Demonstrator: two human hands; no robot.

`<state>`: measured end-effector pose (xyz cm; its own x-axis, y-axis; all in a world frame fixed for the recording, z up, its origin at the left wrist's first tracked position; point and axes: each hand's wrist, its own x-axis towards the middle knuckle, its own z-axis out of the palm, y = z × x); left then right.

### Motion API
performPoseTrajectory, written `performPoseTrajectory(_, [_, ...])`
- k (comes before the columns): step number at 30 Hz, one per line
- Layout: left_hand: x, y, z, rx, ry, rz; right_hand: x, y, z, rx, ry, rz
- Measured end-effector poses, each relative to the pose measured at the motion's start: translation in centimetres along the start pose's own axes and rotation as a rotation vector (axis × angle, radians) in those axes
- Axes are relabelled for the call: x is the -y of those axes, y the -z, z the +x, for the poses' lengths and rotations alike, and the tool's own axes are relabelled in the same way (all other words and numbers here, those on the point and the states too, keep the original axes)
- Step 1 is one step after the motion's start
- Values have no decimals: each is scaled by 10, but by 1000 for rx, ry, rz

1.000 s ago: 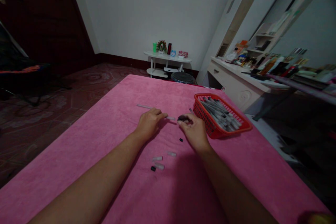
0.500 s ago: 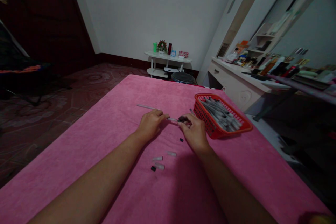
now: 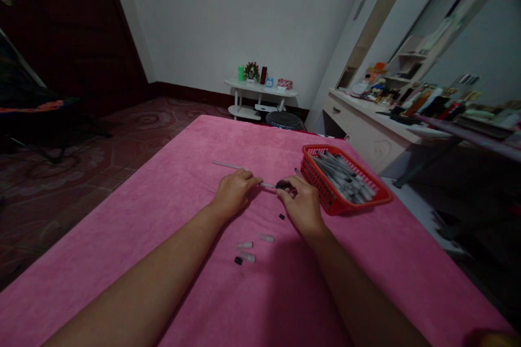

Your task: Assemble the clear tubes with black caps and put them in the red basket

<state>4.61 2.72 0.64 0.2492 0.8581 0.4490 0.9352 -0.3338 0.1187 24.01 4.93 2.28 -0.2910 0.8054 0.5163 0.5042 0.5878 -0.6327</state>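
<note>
My left hand (image 3: 234, 191) is closed, thumb and fingers pinching the left end of a slim clear pen (image 3: 267, 185). Over the pen's right end, where something black shows, the fingers of my right hand (image 3: 300, 200) are closed; they hide most of that part. A thin pale rod (image 3: 225, 165) lies just beyond my left hand and runs behind its knuckles. Nearer me, several loose pieces rest on the pink cloth: clear pen caps (image 3: 245, 245) and a small black plug (image 3: 238, 261). Another black plug (image 3: 281, 217) lies beside my right wrist.
A red plastic basket (image 3: 331, 206) full of pens (image 3: 342, 173) stands right of my right hand, with one dark-tipped pen (image 3: 298, 173) by its left side. Pink cloth (image 3: 163, 217) covers the table. Beyond are a white dresser (image 3: 366, 119) and a small white stand (image 3: 260, 87).
Almost nothing differs. Both hands keep their hold on the pen, and the view has shifted very slightly.
</note>
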Motion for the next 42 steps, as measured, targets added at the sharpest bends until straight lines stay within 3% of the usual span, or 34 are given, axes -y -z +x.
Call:
performPoseTrajectory(27, [-1,-1,0,-3,-7,1,1,0,0,-3,-16,-5])
performPoseTrajectory(30, [-1,0,0,0,-3,-4,-1,-4,0,-3,-112,141])
performPoseTrajectory(35, [0,1,0,19,27,-5,-7,-6,1,58,-368,596])
performPoseTrajectory(42, [1,1,0,24,20,1,-10,-2,1,99,-411,830])
